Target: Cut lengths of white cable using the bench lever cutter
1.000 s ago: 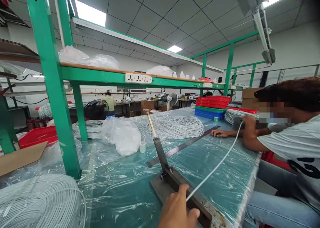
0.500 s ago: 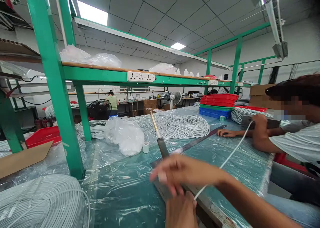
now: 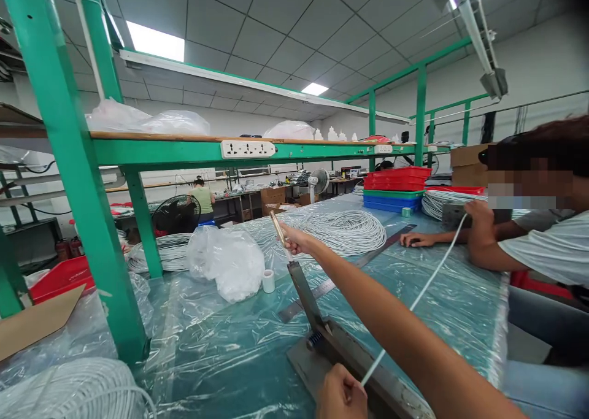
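Note:
My right hand (image 3: 294, 240) reaches forward with its fingers closed around the brass-coloured handle of a lever cutter (image 3: 304, 293). The cutter's arm is raised, with a spring near its pivot above a metal base. Low in the head view, my left hand (image 3: 343, 393) pinches a white cable (image 3: 435, 273) beside the base. From there the cable runs up and right, passing behind my right forearm, to a co-worker's raised hand (image 3: 478, 213). A steel ruler (image 3: 363, 261) lies on the table beyond the cutter. The co-worker's other hand (image 3: 418, 240) rests near its far end.
Coiled white cable (image 3: 350, 229) lies behind the cutter, and another coil (image 3: 69, 391) is at the lower left. A plastic bag (image 3: 227, 259) and a white roll (image 3: 268, 281) sit left of the handle. Stacked trays (image 3: 396, 189) stand farther back. A green post (image 3: 87, 180) rises at left.
My right hand has moved from above my left hand, forward and up to the cutter's handle, and closed on it. My left hand stays low with the cable. The view has shifted slightly.

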A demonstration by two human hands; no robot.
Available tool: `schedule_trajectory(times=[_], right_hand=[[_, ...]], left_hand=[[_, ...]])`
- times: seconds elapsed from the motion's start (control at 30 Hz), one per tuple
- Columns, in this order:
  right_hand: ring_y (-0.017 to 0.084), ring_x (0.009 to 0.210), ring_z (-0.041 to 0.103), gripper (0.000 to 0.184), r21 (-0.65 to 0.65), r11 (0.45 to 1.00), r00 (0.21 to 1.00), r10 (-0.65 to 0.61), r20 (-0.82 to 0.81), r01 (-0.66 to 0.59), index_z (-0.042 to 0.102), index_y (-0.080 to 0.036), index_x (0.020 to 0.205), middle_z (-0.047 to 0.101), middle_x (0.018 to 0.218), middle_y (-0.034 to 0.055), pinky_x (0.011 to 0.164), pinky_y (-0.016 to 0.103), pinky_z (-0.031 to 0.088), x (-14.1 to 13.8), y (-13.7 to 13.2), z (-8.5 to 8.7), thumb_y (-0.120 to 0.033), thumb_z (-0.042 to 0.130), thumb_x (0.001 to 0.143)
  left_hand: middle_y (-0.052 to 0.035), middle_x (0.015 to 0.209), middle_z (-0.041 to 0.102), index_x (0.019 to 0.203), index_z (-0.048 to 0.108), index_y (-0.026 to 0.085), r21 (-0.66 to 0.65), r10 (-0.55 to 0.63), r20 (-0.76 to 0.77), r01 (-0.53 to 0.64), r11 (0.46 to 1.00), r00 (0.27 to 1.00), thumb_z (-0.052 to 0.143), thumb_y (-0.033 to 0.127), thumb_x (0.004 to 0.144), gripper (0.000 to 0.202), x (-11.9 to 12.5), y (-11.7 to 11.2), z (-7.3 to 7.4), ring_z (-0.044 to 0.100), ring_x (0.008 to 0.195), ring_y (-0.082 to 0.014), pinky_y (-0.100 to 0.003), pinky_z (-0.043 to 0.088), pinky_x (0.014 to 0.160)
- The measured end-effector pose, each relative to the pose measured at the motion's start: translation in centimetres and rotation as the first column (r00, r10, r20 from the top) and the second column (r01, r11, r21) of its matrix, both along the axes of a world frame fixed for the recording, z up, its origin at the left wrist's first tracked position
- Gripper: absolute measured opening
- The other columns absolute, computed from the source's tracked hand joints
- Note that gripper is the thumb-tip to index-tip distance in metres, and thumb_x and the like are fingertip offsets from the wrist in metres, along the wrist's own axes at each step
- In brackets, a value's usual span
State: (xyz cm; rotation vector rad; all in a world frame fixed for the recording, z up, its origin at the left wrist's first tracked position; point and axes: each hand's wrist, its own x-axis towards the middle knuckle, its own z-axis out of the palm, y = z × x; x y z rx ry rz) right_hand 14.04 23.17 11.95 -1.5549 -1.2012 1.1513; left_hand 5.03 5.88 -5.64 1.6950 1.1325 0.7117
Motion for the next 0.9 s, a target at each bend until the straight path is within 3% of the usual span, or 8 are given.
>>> schedule_trajectory(times=[0.13,0.23,0.37,0.5,0.7,0.83,0.9], right_hand=[[0.004,0.038,0.028,0.046,-0.002,1.000,0.997,-0.016,-0.069,0.016,0.051,-0.012,0.082,0.040,0.056,-0.0048,0.037,0.018,0.028,0.3,-0.5,0.7,-0.052,0.030,0.089],[0.004,0.036,0.023,0.050,0.053,0.999,0.992,0.005,-0.123,0.001,0.051,-0.012,0.082,0.037,0.052,-0.0060,0.035,0.018,0.024,1.2,-2.5,1.7,-0.055,0.026,0.088],[0.005,0.033,0.027,0.060,0.117,0.993,0.981,0.044,-0.191,-0.022,0.053,-0.014,0.084,0.038,0.044,-0.0046,0.036,0.016,0.024,3.0,-7.1,3.0,-0.058,0.013,0.088],[0.006,0.036,0.040,0.055,0.124,0.992,0.968,0.020,-0.249,0.011,0.052,-0.015,0.086,0.050,0.046,-0.0009,0.039,0.016,0.031,4.9,-12.9,3.2,-0.056,0.016,0.088],[0.006,0.035,0.048,0.045,0.095,0.995,0.955,0.001,-0.296,0.029,0.051,-0.014,0.078,0.057,0.047,0.0037,0.039,0.015,0.025,6.7,-22.6,0.6,-0.045,0.021,0.090],[0.005,0.035,0.046,0.027,0.015,1.000,0.963,0.019,-0.269,-0.016,0.056,-0.015,0.073,0.059,0.050,0.0054,0.037,0.014,0.026,7.5,-27.4,-1.9,-0.042,0.053,0.075],[0.004,0.034,0.045,0.027,-0.060,0.997,0.964,0.025,-0.265,-0.043,0.059,-0.017,0.081,0.061,0.054,0.0074,0.035,0.013,0.024,8.0,-28.9,-3.1,-0.040,0.061,0.067]], left_hand=[[0.0026,0.050,0.040,0.049,0.038,0.022,-0.005,0.107,0.080,-0.107,0.994,0.991,0.053,0.048,0.069,0.036,0.6,0.2,-1.4,0.043,0.056,-0.0153,-0.026,0.033,0.055],[0.0041,0.048,0.033,0.046,0.033,0.022,-0.005,0.116,0.144,-0.116,0.993,0.983,0.052,0.055,0.067,0.043,1.0,0.0,-1.8,0.036,0.051,-0.0131,-0.026,0.029,0.052],[0.0060,0.047,0.025,0.047,0.026,0.022,0.032,0.132,0.193,-0.140,0.990,0.972,0.045,0.050,0.069,0.040,1.3,-0.6,-1.4,0.030,0.049,-0.0113,-0.026,0.024,0.050],[0.0072,0.046,0.020,0.049,0.022,0.023,0.037,0.162,0.164,-0.171,0.985,0.973,0.044,0.041,0.068,0.034,1.3,-0.7,-1.1,0.026,0.048,-0.0102,-0.026,0.022,0.050],[0.0073,0.044,0.023,0.047,0.024,0.023,0.022,0.121,0.131,-0.125,0.992,0.984,0.046,0.037,0.066,0.033,1.2,-0.1,-1.1,0.028,0.046,-0.0098,-0.025,0.021,0.049],[0.0075,0.044,0.022,0.047,0.023,0.022,0.026,0.152,0.145,-0.157,0.987,0.978,0.046,0.034,0.065,0.032,1.3,-0.3,-0.9,0.027,0.045,-0.0094,-0.025,0.020,0.048],[0.0075,0.044,0.021,0.047,0.022,0.022,0.032,0.168,0.157,-0.175,0.984,0.973,0.045,0.033,0.065,0.031,1.4,-0.5,-0.8,0.026,0.045,-0.0092,-0.025,0.020,0.048]])
